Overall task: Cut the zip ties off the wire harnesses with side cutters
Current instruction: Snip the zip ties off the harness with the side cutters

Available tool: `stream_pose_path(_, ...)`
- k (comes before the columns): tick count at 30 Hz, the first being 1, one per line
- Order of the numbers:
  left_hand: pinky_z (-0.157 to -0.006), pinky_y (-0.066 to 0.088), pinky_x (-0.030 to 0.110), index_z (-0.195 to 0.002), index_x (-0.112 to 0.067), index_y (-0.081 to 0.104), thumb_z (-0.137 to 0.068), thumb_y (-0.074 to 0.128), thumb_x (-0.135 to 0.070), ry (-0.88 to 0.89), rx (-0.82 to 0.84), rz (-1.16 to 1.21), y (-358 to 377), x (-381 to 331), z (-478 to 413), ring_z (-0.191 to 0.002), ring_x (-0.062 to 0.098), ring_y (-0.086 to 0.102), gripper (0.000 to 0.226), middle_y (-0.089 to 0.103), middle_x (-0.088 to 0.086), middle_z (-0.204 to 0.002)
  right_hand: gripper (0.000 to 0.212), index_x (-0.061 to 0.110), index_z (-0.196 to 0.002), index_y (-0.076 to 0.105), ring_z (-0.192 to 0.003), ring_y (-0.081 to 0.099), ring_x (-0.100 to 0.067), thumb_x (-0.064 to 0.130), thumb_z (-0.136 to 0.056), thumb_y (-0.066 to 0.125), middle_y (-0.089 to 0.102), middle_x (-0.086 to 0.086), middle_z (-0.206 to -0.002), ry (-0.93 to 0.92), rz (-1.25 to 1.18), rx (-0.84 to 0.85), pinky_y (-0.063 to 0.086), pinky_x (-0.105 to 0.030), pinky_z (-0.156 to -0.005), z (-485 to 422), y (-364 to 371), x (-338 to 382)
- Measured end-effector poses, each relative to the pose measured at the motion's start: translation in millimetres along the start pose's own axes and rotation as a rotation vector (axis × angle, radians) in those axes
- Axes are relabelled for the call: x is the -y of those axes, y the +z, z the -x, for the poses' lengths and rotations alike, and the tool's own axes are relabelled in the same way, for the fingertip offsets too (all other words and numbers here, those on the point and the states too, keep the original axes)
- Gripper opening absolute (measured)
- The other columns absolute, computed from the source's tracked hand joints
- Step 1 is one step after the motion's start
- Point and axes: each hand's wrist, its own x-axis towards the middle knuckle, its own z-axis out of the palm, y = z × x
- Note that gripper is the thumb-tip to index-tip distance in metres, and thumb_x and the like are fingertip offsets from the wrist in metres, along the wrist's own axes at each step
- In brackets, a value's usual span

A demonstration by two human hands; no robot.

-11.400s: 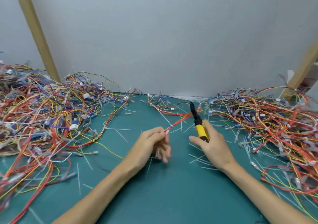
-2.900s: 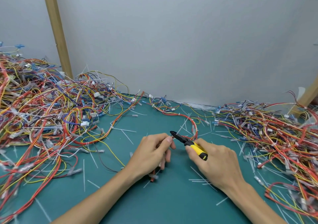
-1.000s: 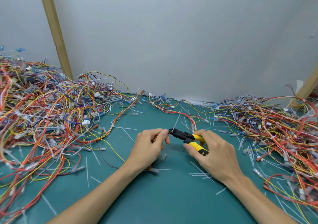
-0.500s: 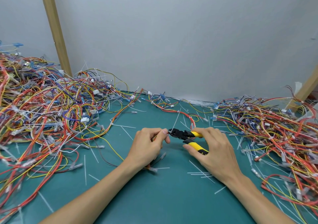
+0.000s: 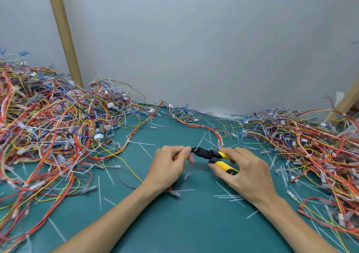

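right hand point(image 5: 246, 175) grips yellow side cutters point(image 5: 206, 153) at harness point(image 5: 174, 193) pinched by left hand point(image 5: 169, 167).

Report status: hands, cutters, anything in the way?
Left hand pinches a harness. Right hand grips the side cutters, nose at the zip tie. Wire piles lie to both sides, clear of the cut.

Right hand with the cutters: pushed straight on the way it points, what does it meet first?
The side cutters in the right hand point left, so first comes the wire harness pinched by the left hand; the tip looks nearly on it, though depth is unclear.
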Motion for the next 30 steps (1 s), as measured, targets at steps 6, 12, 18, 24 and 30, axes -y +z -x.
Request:
stream_pose_path(6,-0.050,0.029,0.028,-0.064,-0.029,0.064,-0.100,0.049,-0.032,0.002,0.006,0.019,-0.3,-1.9,0.5,-0.042,0.012,0.031,0.039,0.035,-0.007,-0.047,0.045,0.033,-0.086,0.063,-0.060,0.054,-0.012,0.074,-0.077,0.047,0.056,0.010,-0.063,0.063,-0.023,0.084,0.045,-0.031,-0.053,-0.6,-2.2,1.5)
stream_pose_path(12,-0.052,0.033,0.029,-0.061,-0.027,0.063,-0.100,0.049,-0.031,-0.020,0.005,0.028,-0.1,-2.4,0.4,-0.040,0.011,0.035,0.042,0.037,-0.007,-0.046,0.046,0.039,-0.069,0.051,-0.053,0.045,-0.008,0.081,-0.078,0.034,0.049,0.011,-0.050,0.137,-0.071,0.175,0.036,-0.023,-0.051,0.9,-0.7,1.3)
stream_pose_path(18,-0.051,0.032,0.028,-0.060,-0.025,0.063,-0.101,0.048,-0.030,-0.023,0.010,0.028,0.0,-2.9,0.5,-0.039,0.011,0.034,0.043,0.036,-0.008,-0.043,0.052,0.034,-0.065,0.048,-0.054,0.046,-0.013,0.080,-0.078,0.030,0.048,0.006,-0.049,0.133,-0.055,0.208,0.034,-0.025,-0.050,-0.2,-0.4,-0.5)
stream_pose_path(24,-0.052,0.033,0.029,-0.063,-0.022,0.065,-0.100,0.048,-0.031,-0.028,0.009,0.041,0.7,-1.1,0.8,-0.040,0.012,0.033,0.042,0.036,-0.007,-0.044,0.059,0.025,-0.069,0.052,-0.055,0.046,-0.015,0.080,-0.079,0.030,0.046,0.005,-0.049,0.119,-0.046,0.211,0.033,-0.026,-0.050,-0.9,-0.1,-1.8)
stream_pose_path(30,-0.051,0.033,0.028,-0.064,-0.028,0.065,-0.100,0.048,-0.031,-0.013,0.008,0.030,0.1,-0.4,0.6,-0.039,0.009,0.036,0.040,0.037,-0.008,-0.044,0.061,0.025,-0.067,0.050,-0.054,0.047,-0.014,0.081,-0.078,0.029,0.047,0.005,-0.049,0.118,-0.048,0.214,0.031,-0.020,-0.049,-2.3,-1.3,-1.5)
